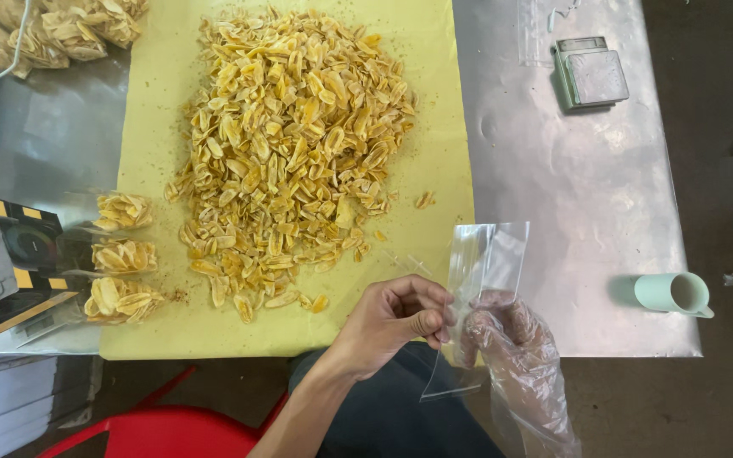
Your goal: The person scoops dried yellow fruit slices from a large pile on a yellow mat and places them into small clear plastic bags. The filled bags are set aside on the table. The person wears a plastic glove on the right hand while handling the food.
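My left hand (394, 321) is bare and pinches the edge of an empty clear plastic bag (485, 263) at the table's near edge. My right hand (511, 339), in a loose clear plastic glove, grips the same bag from the other side. The bag stands upright between both hands, and its lower end hangs below the table edge. A large heap of yellow banana chips (290, 144) lies on a yellow sheet (434, 102) just beyond my left hand.
Three filled small chip bags (120, 254) lie at the sheet's left edge, with more filled bags (53, 30) at the far left corner. A small scale (591, 75) and a pale green cup (674, 293) sit on the metal table (570, 187) at right. A red stool (163, 428) stands below.
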